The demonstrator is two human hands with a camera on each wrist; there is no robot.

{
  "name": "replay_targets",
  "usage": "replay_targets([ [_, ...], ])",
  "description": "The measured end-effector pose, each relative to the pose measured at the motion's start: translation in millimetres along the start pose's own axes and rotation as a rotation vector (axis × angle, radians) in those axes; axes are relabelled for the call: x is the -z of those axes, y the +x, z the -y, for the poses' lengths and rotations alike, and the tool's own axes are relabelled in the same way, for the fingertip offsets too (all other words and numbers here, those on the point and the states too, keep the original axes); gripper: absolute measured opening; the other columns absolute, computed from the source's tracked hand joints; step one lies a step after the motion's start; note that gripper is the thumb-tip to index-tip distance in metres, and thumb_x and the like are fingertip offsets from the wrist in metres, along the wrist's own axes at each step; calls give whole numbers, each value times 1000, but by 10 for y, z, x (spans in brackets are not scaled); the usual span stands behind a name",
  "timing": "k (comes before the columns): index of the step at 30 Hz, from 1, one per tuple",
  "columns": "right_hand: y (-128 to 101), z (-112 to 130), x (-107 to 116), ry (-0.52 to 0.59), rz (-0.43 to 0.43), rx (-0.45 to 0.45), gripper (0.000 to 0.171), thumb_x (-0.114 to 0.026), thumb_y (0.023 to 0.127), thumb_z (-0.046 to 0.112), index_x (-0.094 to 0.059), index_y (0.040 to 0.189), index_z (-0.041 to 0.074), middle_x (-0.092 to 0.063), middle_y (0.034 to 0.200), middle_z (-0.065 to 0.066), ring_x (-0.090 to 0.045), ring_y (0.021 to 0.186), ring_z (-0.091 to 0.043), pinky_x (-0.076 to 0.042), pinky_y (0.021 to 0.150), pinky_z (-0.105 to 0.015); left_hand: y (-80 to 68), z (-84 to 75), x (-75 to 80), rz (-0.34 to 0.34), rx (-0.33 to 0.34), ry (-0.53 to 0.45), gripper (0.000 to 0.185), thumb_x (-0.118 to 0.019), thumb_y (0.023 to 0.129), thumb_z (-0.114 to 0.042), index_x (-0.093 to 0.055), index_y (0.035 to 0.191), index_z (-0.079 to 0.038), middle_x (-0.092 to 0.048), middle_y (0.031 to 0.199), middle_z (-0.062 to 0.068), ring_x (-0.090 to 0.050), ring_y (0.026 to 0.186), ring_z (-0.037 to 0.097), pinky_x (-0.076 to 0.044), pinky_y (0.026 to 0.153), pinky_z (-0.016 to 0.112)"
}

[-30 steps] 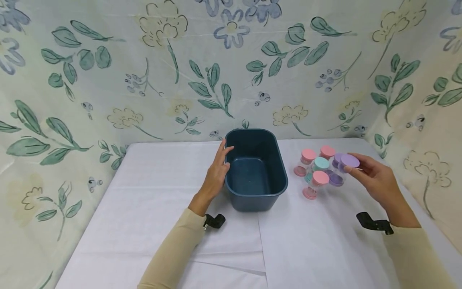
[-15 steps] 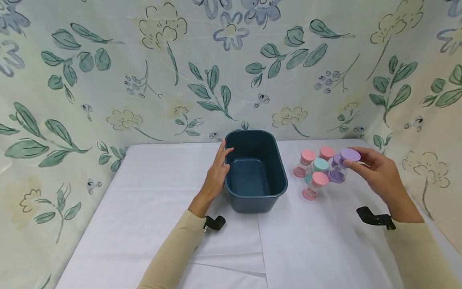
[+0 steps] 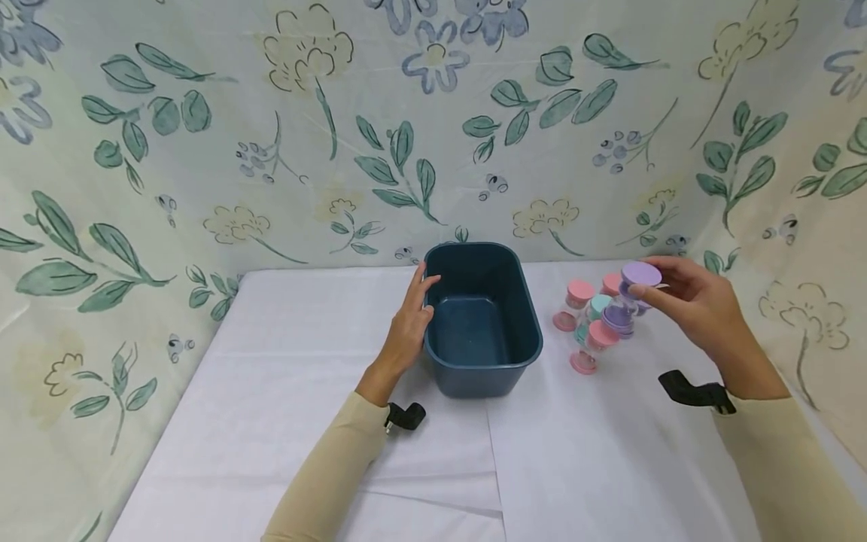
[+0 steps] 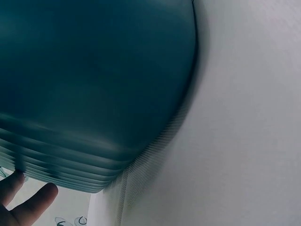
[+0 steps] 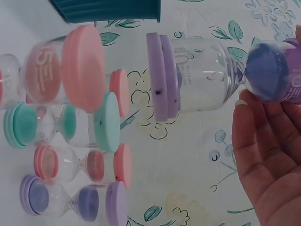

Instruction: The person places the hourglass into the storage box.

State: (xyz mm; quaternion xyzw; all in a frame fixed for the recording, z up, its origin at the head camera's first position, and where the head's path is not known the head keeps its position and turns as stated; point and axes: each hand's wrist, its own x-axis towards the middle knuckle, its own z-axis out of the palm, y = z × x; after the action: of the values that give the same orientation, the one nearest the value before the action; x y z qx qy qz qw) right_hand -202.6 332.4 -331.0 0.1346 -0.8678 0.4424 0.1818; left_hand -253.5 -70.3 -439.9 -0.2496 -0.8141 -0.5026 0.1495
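My right hand [image 3: 704,312] grips a purple-capped sand timer [image 3: 640,274] by its upper end, thumb on one side and fingers on the other. In the right wrist view, clear glass and purple sand show in this sand timer [image 5: 202,73], its lower cap standing apart from the others. Close beside it are a pink sand timer [image 3: 602,333], a teal sand timer [image 3: 600,305] and a partly hidden purple sand timer [image 5: 91,202]. My left hand [image 3: 405,327] rests against the left rim of a dark teal bin [image 3: 484,380], its fingers [image 4: 37,202] extended at the outer wall.
A white cloth [image 3: 305,452] with creases covers the table. More pink-capped sand timers [image 3: 578,292] stand between the bin and my right hand. A floral fabric backdrop [image 3: 379,90] rises directly behind the table and along both sides.
My right hand has raised the purple sand timer and carried it slightly left, so it now overlaps the other timers in the head view. The left hand and bin have stayed in place.
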Motion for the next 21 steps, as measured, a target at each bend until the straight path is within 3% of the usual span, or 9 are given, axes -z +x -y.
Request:
replay_targets([
  [4,69,63,-45,27,11,18,45,-71,85,4,-59,128,4,-61,113,8,-62,96,1,-48,77,-10,18,1,11,4,13,8,54,-24,98,-32,-33,149,-19,-5,163,-1,-8,147,12,-18,111,60],
  [10,153,154,-145,81,41,67,43,-71,82,-3,-60,124,0,-63,112,5,-63,99,-2,-49,78,-12,8,0,18,-6,1,9,53,-28,96,-21,-34,149,-19,-6,163,-1,-9,147,13,-19,111,59],
  [21,235,327,-267,100,98,82,44,-73,83,2,-60,125,2,-64,112,5,-65,97,-2,-51,76,-16,-19,-14,7,-2,-2,-10,53,-28,96,-18,-34,149,-18,-6,163,0,-9,147,13,-19,111,60],
])
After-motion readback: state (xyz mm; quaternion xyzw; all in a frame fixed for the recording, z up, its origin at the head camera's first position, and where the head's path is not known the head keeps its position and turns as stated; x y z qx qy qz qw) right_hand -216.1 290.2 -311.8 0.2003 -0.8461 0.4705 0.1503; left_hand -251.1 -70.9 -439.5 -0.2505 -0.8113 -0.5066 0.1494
